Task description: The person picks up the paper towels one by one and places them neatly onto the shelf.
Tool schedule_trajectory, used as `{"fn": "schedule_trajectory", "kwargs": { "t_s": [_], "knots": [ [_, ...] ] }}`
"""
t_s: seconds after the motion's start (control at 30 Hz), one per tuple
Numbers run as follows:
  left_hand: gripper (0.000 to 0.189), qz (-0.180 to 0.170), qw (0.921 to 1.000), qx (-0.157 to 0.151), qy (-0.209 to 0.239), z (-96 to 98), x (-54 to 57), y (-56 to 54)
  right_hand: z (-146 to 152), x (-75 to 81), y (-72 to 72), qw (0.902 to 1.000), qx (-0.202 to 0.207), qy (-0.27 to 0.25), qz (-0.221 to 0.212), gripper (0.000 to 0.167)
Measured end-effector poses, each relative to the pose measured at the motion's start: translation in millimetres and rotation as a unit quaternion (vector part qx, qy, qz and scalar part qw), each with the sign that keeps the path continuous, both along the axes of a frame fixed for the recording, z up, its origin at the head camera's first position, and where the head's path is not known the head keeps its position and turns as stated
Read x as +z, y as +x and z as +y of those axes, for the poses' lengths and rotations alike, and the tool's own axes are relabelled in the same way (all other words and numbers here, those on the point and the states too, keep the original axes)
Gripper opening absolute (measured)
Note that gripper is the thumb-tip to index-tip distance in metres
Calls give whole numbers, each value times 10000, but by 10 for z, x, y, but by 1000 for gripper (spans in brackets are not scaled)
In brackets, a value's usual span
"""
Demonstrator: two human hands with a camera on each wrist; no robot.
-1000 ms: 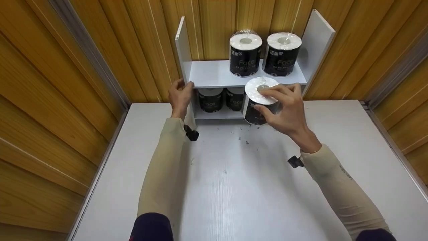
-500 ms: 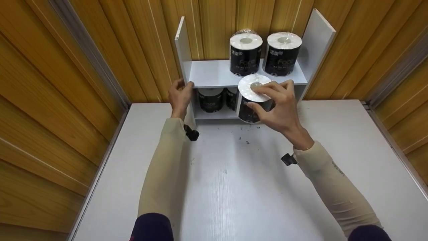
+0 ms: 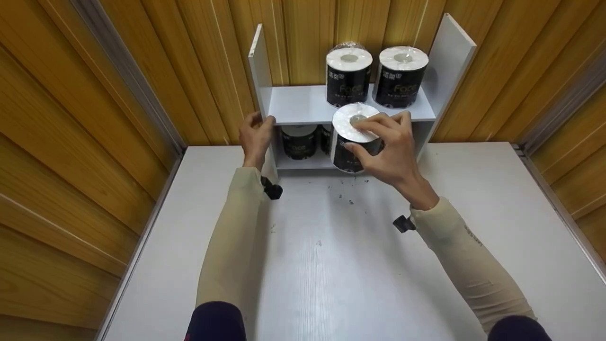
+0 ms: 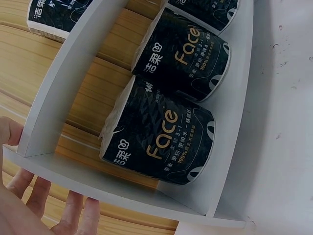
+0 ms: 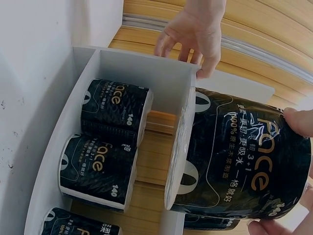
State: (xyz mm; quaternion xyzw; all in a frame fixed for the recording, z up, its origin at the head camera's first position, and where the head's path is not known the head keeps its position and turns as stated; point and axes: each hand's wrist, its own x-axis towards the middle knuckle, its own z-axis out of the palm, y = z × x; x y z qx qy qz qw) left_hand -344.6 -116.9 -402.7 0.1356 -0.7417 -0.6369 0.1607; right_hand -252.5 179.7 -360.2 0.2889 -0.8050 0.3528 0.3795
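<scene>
My right hand (image 3: 390,149) pinches the top of a black-wrapped toilet paper roll (image 3: 348,154), thumb on its side and fingers at the core hole. That roll is held in front of the white shelf unit (image 3: 298,104), by the upper board's front edge, and fills much of the right wrist view (image 5: 234,156). My left hand (image 3: 255,139) grips the unit's left side panel, with the thumb at the front and fingers behind. Two similar toilet paper rolls (image 3: 348,87) stand on the upper board's right half. Below, three rolls (image 5: 115,107) stand in a row in the lower compartment.
The unit stands on a white table (image 3: 303,265) against a wood-panelled wall (image 3: 203,71). The upper board's left part (image 3: 296,102) shows bare. Small dark specks (image 3: 351,202) lie on the tabletop in front.
My right hand has carried the toilet paper roll leftward and slightly up, covering more of the lower rolls in the head view. The left hand stays on the side panel.
</scene>
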Motion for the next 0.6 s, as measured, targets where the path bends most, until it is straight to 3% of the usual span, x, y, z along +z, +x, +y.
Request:
{"fn": "schedule_trajectory", "kwargs": {
  "t_s": [0.6],
  "knots": [
    [49,-169,9998,14,132,5,6,-26,-127,48,-75,10000,-11,-42,-50,39]
  ]
}}
